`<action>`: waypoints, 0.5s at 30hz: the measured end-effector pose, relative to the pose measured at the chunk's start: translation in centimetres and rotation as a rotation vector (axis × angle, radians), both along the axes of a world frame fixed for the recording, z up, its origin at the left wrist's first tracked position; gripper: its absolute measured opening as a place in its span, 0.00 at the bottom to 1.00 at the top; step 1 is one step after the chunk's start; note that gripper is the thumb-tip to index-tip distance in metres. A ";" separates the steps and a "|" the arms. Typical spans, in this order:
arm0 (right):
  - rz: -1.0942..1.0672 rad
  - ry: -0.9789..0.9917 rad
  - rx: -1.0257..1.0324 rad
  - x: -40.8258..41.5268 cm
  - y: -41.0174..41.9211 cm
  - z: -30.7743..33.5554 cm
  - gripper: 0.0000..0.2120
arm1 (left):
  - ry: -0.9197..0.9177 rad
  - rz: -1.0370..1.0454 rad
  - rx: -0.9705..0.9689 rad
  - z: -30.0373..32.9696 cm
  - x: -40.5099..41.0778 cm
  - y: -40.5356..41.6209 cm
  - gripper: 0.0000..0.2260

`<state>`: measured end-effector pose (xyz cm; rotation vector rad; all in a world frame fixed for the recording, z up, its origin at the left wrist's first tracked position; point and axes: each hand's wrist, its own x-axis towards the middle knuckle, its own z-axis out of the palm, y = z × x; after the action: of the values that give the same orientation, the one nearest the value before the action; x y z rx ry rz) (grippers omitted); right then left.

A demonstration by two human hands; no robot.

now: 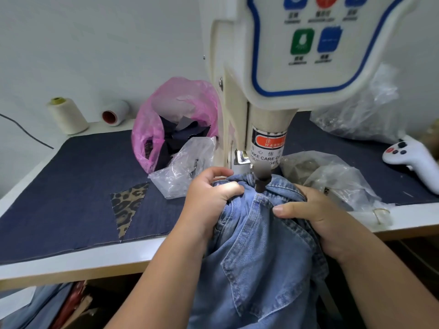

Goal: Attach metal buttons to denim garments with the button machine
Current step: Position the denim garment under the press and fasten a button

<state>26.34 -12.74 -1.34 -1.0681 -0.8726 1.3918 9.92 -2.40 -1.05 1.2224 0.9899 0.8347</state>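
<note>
Both hands gripped the denim garment [259,245] at the table [71,262] edge, right under the button machine [280,74]; left hand [209,198] had fingers curled into a bunched fold of denim on the left side; right hand [316,217] clutched the fabric on the right, thumb pressed flat across a seam; the dark punch tip [261,180] of the machine met the denim between the two hands; whether a button sat under it could not be told; rest of the garment hung down off the table front toward the person; dark blue cloth [71,186] covered the tabletop, with a leopard-print scrap [129,205] lying on it; pink plastic bag [166,115] with dark scraps stood left of the machine, a clear bag [183,167] just in front of it; more clear bags [337,179] right of the machine; white controller [413,157] far right; two thread spools [67,116] by the wall at back left
</note>
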 end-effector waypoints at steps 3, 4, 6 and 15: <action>-0.012 0.025 0.002 0.2 0.0 -0.3 0.20 | -0.015 0.001 -0.021 -0.4 -0.2 0.0 0.17; -0.013 0.036 0.002 0.2 0.0 -0.4 0.20 | -0.019 0.005 -0.027 -0.5 -0.2 0.0 0.17; -0.014 0.059 -0.005 0.3 0.0 -0.5 0.20 | -0.019 0.017 -0.041 -0.8 -0.3 0.1 0.17; -0.050 0.067 -0.021 0.4 0.0 -0.7 0.20 | -0.037 0.011 -0.036 -1.1 -0.5 0.1 0.12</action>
<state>26.73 -12.72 -2.05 -1.0468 -0.7791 1.3899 9.38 -2.28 -2.11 1.1682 0.9786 0.8413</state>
